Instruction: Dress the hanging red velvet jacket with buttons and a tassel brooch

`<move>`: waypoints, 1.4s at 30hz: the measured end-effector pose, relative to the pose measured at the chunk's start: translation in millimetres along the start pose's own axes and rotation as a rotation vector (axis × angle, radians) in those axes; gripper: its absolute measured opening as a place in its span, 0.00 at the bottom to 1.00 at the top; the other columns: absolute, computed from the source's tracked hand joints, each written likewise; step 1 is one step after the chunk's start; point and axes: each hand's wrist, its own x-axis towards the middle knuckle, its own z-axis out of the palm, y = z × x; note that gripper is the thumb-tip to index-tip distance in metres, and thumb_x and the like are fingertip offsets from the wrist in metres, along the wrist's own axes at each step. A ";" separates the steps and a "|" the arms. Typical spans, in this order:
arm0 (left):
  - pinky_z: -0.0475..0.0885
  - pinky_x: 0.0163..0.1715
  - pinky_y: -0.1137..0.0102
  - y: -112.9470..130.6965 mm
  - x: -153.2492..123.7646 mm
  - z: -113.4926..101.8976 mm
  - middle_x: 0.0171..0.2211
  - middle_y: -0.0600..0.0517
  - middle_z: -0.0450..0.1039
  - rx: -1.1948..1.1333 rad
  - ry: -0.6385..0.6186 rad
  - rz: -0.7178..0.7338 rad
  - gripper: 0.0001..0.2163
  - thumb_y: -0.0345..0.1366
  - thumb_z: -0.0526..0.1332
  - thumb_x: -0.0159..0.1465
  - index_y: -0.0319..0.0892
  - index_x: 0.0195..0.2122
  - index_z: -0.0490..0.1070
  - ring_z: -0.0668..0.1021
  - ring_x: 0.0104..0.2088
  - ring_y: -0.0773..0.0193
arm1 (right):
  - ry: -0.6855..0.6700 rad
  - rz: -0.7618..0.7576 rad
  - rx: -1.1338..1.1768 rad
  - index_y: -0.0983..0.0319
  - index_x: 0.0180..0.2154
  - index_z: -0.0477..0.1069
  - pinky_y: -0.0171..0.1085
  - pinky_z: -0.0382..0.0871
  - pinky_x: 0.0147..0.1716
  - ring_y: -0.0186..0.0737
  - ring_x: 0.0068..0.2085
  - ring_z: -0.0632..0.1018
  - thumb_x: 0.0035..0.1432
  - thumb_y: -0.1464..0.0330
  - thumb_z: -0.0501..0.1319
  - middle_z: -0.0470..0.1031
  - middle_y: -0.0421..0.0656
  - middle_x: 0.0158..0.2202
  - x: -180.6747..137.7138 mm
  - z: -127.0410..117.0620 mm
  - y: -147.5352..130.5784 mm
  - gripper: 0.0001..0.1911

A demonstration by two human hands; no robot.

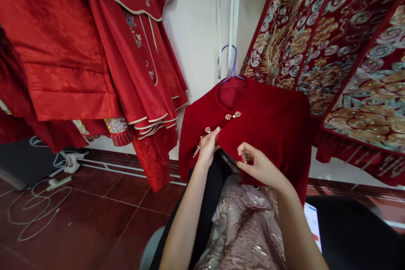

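On hanger (234, 60), sloping red jacket (268, 109), neckline (232, 94) uppermost, left fingers (214, 132), right fingers (248, 149) pinching it

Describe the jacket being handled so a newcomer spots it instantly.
Start at the white wall and drop to the purple hanger. Below hangs the dark red jacket, plain except for flower-shaped ornaments, unlike the densely embroidered garment to its right.

Jacket (268, 109): on the hanger (234, 66), before the wall (196, 29).
Left hand (208, 147): at the jacket's front edge, left of the right hand (258, 163).
Hanging dress (126, 59): left of the jacket.
Panelled garment (360, 55): right of the jacket.
Power strip (59, 182): on the floor (104, 228), far left.
Phone (312, 222): just right of the right forearm (295, 223).
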 end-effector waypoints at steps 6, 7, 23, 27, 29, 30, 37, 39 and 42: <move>0.71 0.49 0.64 29.4 17.3 45.4 0.40 0.45 0.79 0.017 -0.193 -0.061 0.10 0.40 0.66 0.57 0.39 0.36 0.77 0.78 0.43 0.60 | -0.138 0.006 -0.086 0.58 0.31 0.58 0.33 0.64 0.31 0.34 0.29 0.65 0.51 0.73 0.58 0.63 0.37 0.28 -21.4 -40.7 -8.2 0.08; 0.71 0.50 0.65 31.7 19.1 51.8 0.40 0.44 0.78 -0.060 -0.202 -0.124 0.09 0.40 0.64 0.59 0.39 0.34 0.76 0.78 0.44 0.61 | -0.130 0.006 -0.091 0.58 0.31 0.58 0.33 0.64 0.32 0.34 0.30 0.66 0.51 0.73 0.58 0.63 0.37 0.29 -24.6 -46.3 -8.2 0.08; 0.70 0.54 0.62 10.2 9.9 75.7 0.45 0.45 0.77 -0.457 -0.136 -0.189 0.11 0.37 0.58 0.63 0.37 0.42 0.74 0.78 0.48 0.57 | -0.110 0.016 -0.036 0.58 0.32 0.58 0.33 0.66 0.32 0.34 0.31 0.65 0.53 0.70 0.59 0.61 0.38 0.30 -29.6 -56.5 -6.3 0.08; 0.70 0.54 0.64 8.2 13.1 79.6 0.44 0.45 0.78 -0.464 -0.064 -0.144 0.10 0.34 0.62 0.60 0.36 0.41 0.75 0.78 0.49 0.57 | -0.115 -0.001 -0.040 0.58 0.32 0.58 0.32 0.65 0.32 0.33 0.31 0.65 0.54 0.69 0.60 0.60 0.37 0.29 -27.8 -53.6 -3.6 0.09; 0.70 0.53 0.65 6.3 16.0 82.1 0.44 0.44 0.78 -0.458 0.003 -0.098 0.10 0.32 0.63 0.58 0.35 0.40 0.75 0.78 0.48 0.58 | -0.120 -0.007 -0.033 0.58 0.32 0.58 0.32 0.64 0.31 0.33 0.30 0.65 0.54 0.69 0.60 0.60 0.36 0.29 -26.3 -50.8 -4.0 0.09; 0.71 0.53 0.64 5.6 17.5 83.2 0.44 0.43 0.78 -0.446 0.036 -0.078 0.10 0.31 0.64 0.57 0.34 0.39 0.75 0.79 0.47 0.58 | -0.122 -0.009 -0.030 0.58 0.32 0.58 0.32 0.64 0.31 0.33 0.30 0.65 0.54 0.69 0.60 0.60 0.36 0.29 -25.5 -48.9 -4.8 0.09; 0.72 0.47 0.63 12.2 22.3 87.3 0.35 0.45 0.80 -0.167 0.224 -0.012 0.05 0.31 0.65 0.54 0.35 0.31 0.76 0.79 0.43 0.56 | -0.146 0.005 -0.001 0.58 0.32 0.57 0.32 0.62 0.29 0.32 0.28 0.66 0.53 0.70 0.59 0.62 0.35 0.28 -19.9 -28.5 -13.8 0.10; 0.72 0.47 0.63 13.1 25.4 87.1 0.35 0.46 0.79 -0.121 0.248 -0.024 0.04 0.32 0.66 0.54 0.37 0.29 0.76 0.79 0.42 0.56 | -0.150 0.011 0.006 0.58 0.32 0.56 0.32 0.61 0.29 0.32 0.28 0.66 0.53 0.71 0.59 0.62 0.35 0.27 -19.0 -24.2 -15.9 0.10; 0.72 0.48 0.63 11.9 32.9 85.0 0.34 0.47 0.79 -0.110 0.217 -0.044 0.04 0.33 0.65 0.52 0.38 0.28 0.75 0.79 0.41 0.58 | -0.151 0.016 0.017 0.58 0.32 0.56 0.32 0.61 0.28 0.32 0.28 0.65 0.53 0.71 0.59 0.61 0.34 0.26 -18.3 -21.1 -17.9 0.10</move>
